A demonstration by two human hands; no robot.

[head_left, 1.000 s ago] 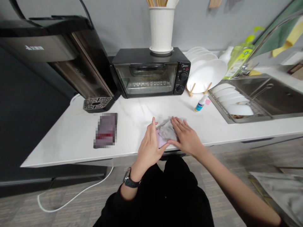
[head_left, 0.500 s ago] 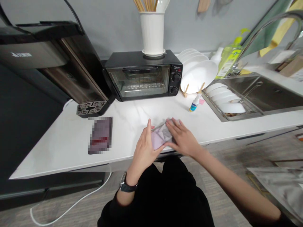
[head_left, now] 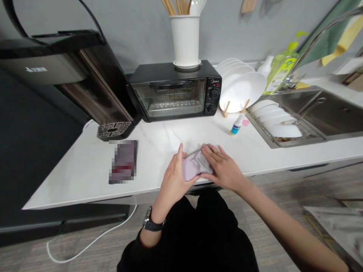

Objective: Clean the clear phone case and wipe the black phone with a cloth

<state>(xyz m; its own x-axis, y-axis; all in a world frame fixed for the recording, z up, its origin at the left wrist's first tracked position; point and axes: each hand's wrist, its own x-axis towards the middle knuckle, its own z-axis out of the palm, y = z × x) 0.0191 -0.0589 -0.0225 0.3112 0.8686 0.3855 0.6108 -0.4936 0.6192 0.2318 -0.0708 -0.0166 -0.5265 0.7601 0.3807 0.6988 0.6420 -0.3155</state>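
Note:
A flat, pale pink object (head_left: 190, 169) lies near the counter's front edge, between my hands. On its right part is a crumpled greyish cloth (head_left: 202, 161), partly under my fingers. My left hand (head_left: 174, 172) holds the object's left side, its thumb and fingers around the edge. My right hand (head_left: 222, 166) lies over the cloth with its fingers spread, pressing it on the surface. Beyond my right hand stands a small white spray bottle (head_left: 236, 126) with a blue label.
A white counter (head_left: 154, 151) carries a blurred dark pouch (head_left: 124, 160) at left, a drink machine (head_left: 93, 83), a black toaster oven (head_left: 176, 96), white plates (head_left: 241, 90) in a rack and a green soap bottle (head_left: 279, 71). A sink (head_left: 329, 113) is at right.
My right hand and the cloth have shifted slightly right over the pink object, baring more of its surface. The camera view has turned a little to the left.

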